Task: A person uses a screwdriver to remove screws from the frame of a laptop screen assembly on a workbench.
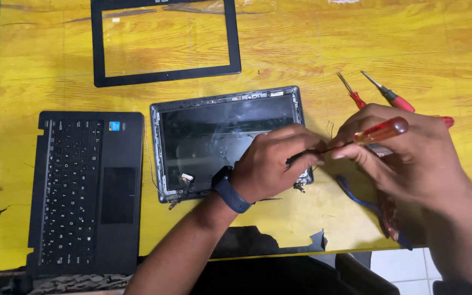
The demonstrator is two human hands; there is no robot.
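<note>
A black keyboard base (86,191) lies at the yellow desk's (411,49) left. An empty black bezel frame (98,49) sits above it. Two red-handled screwdrivers (397,100) rest at the right.

1. Bright, even overhead light on the yellow table (389,43).
2. Pale glare smears across the dark screen panel (219,131) at the table's middle.
3. Soft shadows beneath both hands; left table edge dim; focus sharp throughout.
</note>
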